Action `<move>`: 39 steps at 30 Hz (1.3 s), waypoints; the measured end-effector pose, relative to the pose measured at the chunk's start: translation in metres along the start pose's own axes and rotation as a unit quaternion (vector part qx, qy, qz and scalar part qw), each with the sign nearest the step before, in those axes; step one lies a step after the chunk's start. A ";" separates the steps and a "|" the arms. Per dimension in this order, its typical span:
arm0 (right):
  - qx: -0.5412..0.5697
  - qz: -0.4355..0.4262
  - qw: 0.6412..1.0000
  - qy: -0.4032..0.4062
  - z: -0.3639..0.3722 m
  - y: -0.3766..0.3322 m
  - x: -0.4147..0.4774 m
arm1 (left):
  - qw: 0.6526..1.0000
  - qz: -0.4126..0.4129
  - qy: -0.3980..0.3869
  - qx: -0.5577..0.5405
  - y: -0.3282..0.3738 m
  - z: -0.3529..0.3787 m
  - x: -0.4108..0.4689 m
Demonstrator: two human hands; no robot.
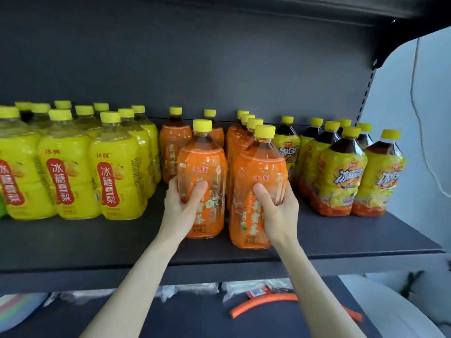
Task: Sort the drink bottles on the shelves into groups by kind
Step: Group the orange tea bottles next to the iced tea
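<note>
Two orange-labelled bottles with yellow caps stand at the front middle of the dark shelf [97, 242]. My left hand [181, 204] grips the left orange bottle [202, 164] low on its label. My right hand [278, 208] grips the right orange bottle [260, 167], which heads a row of the same kind [240, 135]. More orange bottles [174, 142] stand behind. A group of yellow-labelled pear drink bottles [66, 162] fills the left. Yellow-and-red iced tea bottles with dark liquid [339, 167] stand on the right.
The shelf above [268, 11] overhangs the bottles. The shelf's front lip [219, 269] runs under my forearms. On the lower shelf lie an orange curved tube [263, 304] and clear plastic packets [185, 290]. A white wall and a cable [415, 101] are to the right.
</note>
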State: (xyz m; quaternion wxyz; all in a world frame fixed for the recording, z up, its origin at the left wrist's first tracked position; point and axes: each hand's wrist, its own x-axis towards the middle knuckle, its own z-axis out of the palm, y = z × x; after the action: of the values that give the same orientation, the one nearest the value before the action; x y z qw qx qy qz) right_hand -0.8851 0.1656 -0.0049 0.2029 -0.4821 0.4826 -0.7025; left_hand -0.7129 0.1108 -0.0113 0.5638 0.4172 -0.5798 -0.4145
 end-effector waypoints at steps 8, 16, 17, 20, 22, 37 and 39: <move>-0.004 -0.011 1.000 -0.005 0.000 0.007 0.004 | 0.999 -0.020 0.019 -0.025 -0.004 0.014 0.017; -0.002 -0.010 1.000 -0.001 0.001 0.007 0.005 | 0.998 -0.021 0.009 -0.053 -0.006 0.033 0.046; 0.000 -0.010 1.000 0.000 0.001 0.007 0.005 | 0.998 -0.024 0.010 -0.053 -0.007 0.035 0.051; 0.001 -0.009 1.000 -0.004 0.001 0.007 0.006 | 0.998 -0.036 0.014 -0.048 -0.012 0.039 0.066; 0.004 -0.008 1.000 -0.004 0.002 0.007 0.006 | 0.998 -0.038 0.011 -0.045 -0.016 0.042 0.074; 0.020 -0.021 0.999 -0.015 0.003 0.011 0.008 | 0.999 -0.030 -0.010 -0.041 -0.027 0.046 0.096; 0.022 -0.021 0.999 -0.015 0.003 0.010 0.008 | 0.999 -0.027 -0.010 -0.034 -0.026 0.046 0.097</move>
State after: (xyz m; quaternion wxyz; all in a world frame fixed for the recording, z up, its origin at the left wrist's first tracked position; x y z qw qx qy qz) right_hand -0.8883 0.1539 -0.0101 0.2058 -0.4978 0.4542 -0.7096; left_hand -0.7596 0.0111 -0.0075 0.5602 0.4095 -0.5596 -0.4532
